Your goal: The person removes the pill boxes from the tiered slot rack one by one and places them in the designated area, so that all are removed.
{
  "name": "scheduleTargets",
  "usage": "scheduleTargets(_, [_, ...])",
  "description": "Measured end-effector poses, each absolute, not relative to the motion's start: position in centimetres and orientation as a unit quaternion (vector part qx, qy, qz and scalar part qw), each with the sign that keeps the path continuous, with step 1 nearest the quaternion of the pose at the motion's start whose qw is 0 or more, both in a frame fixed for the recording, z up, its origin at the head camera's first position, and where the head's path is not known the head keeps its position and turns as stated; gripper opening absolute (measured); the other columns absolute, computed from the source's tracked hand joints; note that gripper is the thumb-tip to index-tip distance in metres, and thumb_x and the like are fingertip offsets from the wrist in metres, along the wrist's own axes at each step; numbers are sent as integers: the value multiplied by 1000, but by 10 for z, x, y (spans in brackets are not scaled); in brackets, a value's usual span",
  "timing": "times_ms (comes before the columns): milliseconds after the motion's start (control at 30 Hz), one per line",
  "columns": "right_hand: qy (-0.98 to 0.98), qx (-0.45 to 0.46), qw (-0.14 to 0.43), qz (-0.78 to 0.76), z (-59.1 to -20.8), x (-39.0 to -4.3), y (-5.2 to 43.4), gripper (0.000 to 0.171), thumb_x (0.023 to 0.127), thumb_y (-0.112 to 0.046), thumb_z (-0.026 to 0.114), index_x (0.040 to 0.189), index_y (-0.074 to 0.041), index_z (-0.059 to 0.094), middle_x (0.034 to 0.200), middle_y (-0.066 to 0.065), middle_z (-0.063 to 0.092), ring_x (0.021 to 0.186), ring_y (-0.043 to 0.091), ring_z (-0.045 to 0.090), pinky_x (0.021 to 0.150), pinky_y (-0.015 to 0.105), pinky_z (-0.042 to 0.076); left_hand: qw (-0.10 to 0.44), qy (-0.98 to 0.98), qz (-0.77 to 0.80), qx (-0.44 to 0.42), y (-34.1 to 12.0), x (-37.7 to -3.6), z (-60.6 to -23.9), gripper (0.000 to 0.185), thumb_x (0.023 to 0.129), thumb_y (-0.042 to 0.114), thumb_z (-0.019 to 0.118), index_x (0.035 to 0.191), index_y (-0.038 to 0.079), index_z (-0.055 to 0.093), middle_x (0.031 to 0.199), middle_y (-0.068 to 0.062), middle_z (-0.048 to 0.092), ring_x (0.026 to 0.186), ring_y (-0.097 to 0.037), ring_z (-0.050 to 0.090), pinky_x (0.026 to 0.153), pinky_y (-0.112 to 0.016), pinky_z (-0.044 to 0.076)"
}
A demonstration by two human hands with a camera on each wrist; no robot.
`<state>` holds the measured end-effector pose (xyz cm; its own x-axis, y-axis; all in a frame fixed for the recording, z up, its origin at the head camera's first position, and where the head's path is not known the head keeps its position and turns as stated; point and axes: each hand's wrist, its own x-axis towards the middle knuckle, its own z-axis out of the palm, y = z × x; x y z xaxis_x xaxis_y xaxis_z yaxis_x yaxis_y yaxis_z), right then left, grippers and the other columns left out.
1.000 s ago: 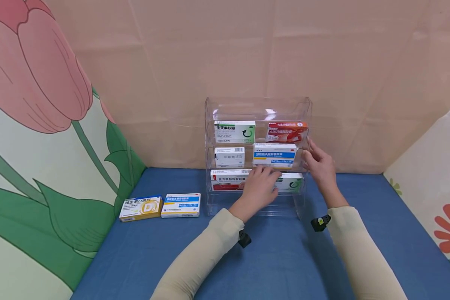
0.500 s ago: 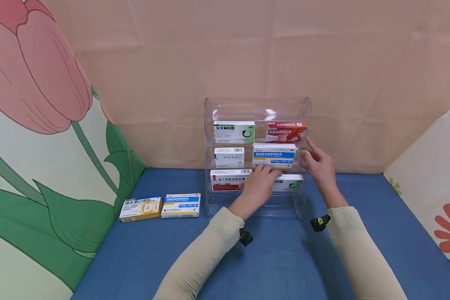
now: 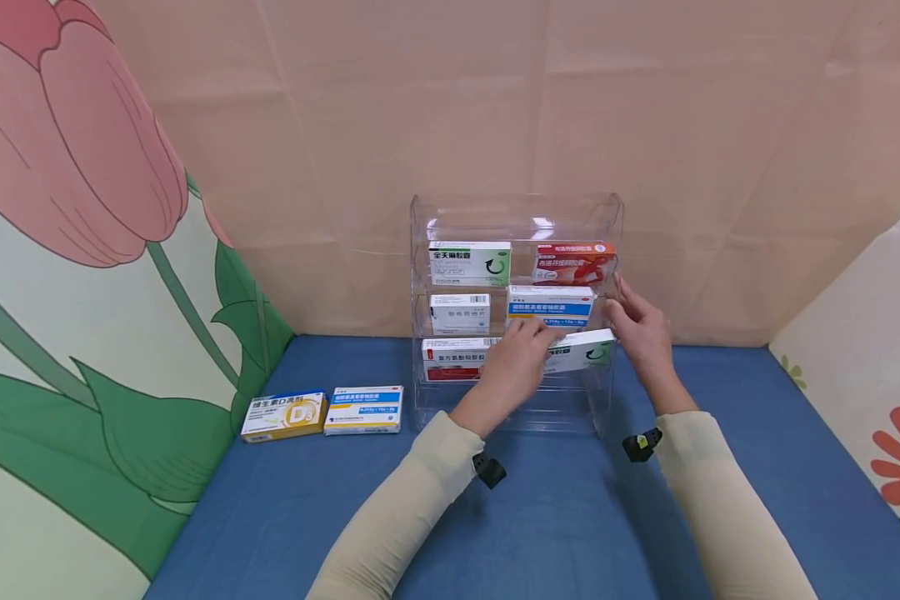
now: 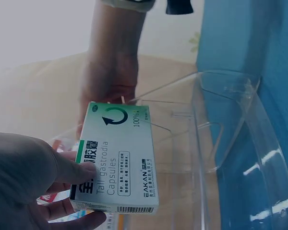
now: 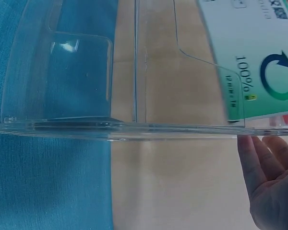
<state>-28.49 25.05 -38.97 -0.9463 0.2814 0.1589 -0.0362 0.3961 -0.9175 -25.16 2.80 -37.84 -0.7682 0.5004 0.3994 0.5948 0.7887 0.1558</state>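
Observation:
My left hand pinches a white-and-green medicine box, thumb on its printed front in the left wrist view. The box is tilted, its right end raised, in front of the lowest filled tier of a clear plastic display rack. At the rack's right side, my right hand holds the edge of the side panel; in the right wrist view its fingers lie against the panel's outer face. A white-and-red medicine box sits left of the lifted one, partly hidden by my left hand.
Higher tiers hold a green-and-white box, a red box, a small white box and a blue-and-white box. Left of the rack, a yellow-and-white box and another blue-and-white box lie on the blue tablecloth.
The white-and-green box has risen and tilted, its right end lifting off the lowest filled tier, with my left hand moving slightly up. My right hand stays at the rack's edge.

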Motion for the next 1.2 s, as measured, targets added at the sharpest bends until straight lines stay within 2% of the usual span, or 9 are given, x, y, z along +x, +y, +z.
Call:
scheduleTargets(167, [-824, -76, 150, 541, -391, -285, 251, 55, 98, -55, 58, 149, -51, 38, 153, 1, 50, 129, 26, 58, 96, 40, 54, 159, -930, -151, -296, 24, -248, -373, 42, 94, 20, 74, 135, 24, 65, 125, 2, 62, 111, -16, 52, 82, -28, 56])
scheduleTargets(400, [-814, -70, 149, 557, -391, -285, 250, 54, 98, -54, 59, 148, -52, 39, 153, 1, 50, 127, 27, 60, 82, 21, 55, 130, -929, -174, -300, 15, -243, -365, 41, 96, 18, 71, 136, 23, 64, 128, 0, 61, 119, -19, 53, 82, -33, 58])
scheduleTargets(533, [-810, -62, 147, 565, -390, -285, 250, 53, 99, -52, 59, 148, -52, 39, 153, 3, 50, 129, 28, 59, 84, 27, 56, 112, -929, -186, -298, 8, -240, -360, 40, 97, 16, 68, 136, 22, 64, 132, -2, 61, 129, -23, 51, 85, -37, 58])
scheduleTargets(733, [-816, -62, 147, 555, -390, -284, 250, 54, 99, -54, 58, 149, -51, 38, 153, 3, 49, 131, 28, 58, 92, 39, 54, 94, -928, -195, -304, -4, -236, -357, 41, 96, 15, 71, 135, 22, 65, 125, -2, 62, 115, -19, 52, 86, -32, 54])
scheduleTargets(967, [-814, -63, 144, 559, -390, -284, 249, 54, 99, -55, 57, 149, -52, 37, 155, 1, 48, 133, 27, 56, 95, 39, 53, 53, -930, -200, -304, -16, -231, -357, 40, 93, 15, 75, 131, 23, 68, 126, 0, 62, 114, -16, 53, 90, -32, 52])
scheduleTargets(1133, [-816, -67, 144, 556, -389, -282, 249, 54, 99, -55, 56, 149, -52, 37, 155, 1, 47, 133, 27, 56, 94, 38, 53, 7, -929, -206, -307, -26, -228, -359, 38, 93, 15, 74, 130, 22, 69, 113, 0, 63, 100, -14, 56, 81, -29, 51])
scheduleTargets(1200, [-816, -68, 145, 555, -389, -282, 249, 54, 99, -55, 56, 150, -51, 37, 155, 2, 47, 132, 27, 57, 94, 37, 53, -6, -928, -214, -305, -31, -227, -361, 37, 94, 14, 74, 130, 21, 69, 112, 0, 64, 100, -14, 56, 81, -28, 50])
